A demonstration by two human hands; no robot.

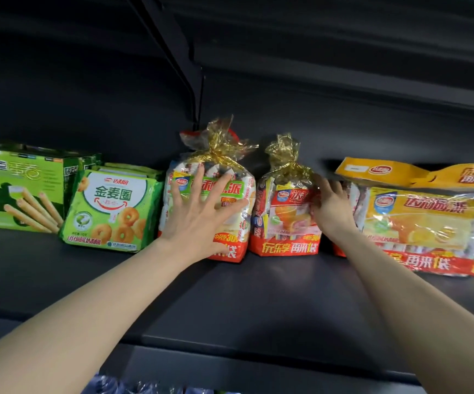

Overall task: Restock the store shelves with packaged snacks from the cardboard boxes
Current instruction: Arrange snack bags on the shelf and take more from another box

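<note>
**On the shelf: two soft bags, handled from the body**

On the dark shelf [59,268], two clear snack bags tied with gold ribbon stand side by side near the back. The left hand [199,211] lies flat on the front of the left bag [231,245], fingers [221,185] spread and straight, pressing and not gripping. The right hand [329,207] reaches round the far side of the right bag [284,223]; its fingers seem to curl against the wrapper, though I cannot tell whether they truly grip.

Both bags look light, crinkly and slippery, full of small loose packs (so they probably sag and tip easily). Hold is best taken round the body or low at the sides; the ribbon neck looks flimsy. A green ring-biscuit pack [111,211] and a yellow cake bag [417,220] flank them.
</note>
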